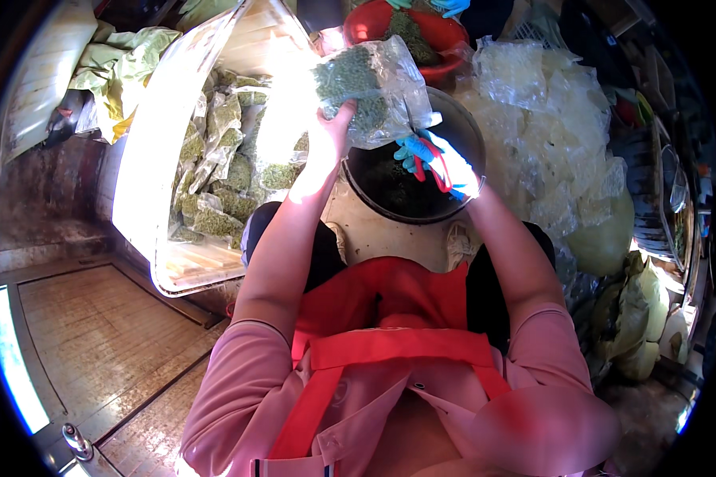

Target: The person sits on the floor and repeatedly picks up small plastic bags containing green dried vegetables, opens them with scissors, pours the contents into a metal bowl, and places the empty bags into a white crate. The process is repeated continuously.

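Note:
My bare left hand (337,122) grips the lower edge of a clear plastic bag (358,89) filled with small green pieces, perhaps peppercorns or buds. In my right hand (435,158), gloved in blue, are red-handled scissors (432,164); their blades are hidden. The hand is close to the bag's lower right corner. Beneath both lies a round black tub (388,208) with some dark green bits inside. To the left, a large white bin (173,286) holds many filled clear bags (221,208). Strong glare hides part of the bin and of my left wrist.
Past the tub, another person's gloved hands (450,6) are over a red basin (364,24) of green pieces. A heap of clear plastic bags (531,125) lies on the right. Near my knees are the shoes on my feet (459,241). A metal fitting (76,440) stands at lower left.

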The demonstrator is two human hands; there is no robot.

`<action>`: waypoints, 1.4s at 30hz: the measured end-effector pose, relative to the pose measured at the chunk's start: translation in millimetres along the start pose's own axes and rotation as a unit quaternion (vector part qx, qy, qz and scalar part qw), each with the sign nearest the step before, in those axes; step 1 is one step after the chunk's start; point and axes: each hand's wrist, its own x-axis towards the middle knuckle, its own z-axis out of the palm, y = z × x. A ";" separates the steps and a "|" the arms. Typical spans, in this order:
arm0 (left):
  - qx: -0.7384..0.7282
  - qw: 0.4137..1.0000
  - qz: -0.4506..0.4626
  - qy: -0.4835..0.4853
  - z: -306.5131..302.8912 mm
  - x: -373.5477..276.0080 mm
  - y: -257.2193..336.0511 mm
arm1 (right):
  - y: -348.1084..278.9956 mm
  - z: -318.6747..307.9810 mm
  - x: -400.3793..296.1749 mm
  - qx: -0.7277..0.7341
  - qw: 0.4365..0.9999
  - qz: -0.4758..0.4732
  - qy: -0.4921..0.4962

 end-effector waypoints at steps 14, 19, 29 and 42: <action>0.149 0.986 -0.007 -0.077 4.4 -10.5 -1.9 | -0.1 -21.1 1.4 -0.028 0.999 0.015 0.002; 0.120 0.990 -0.043 -0.059 -1.1 -6.6 -6.9 | -7.8 -10.1 -8.3 -0.031 0.999 0.038 0.010; 0.104 0.982 -0.068 -0.146 3.6 -14.0 -22.9 | 11.2 -21.6 0.9 0.011 1.000 -0.003 0.029; 0.126 0.962 -0.135 -0.203 -2.6 -17.2 -22.9 | 14.3 -30.4 14.7 -0.021 0.998 -0.049 0.036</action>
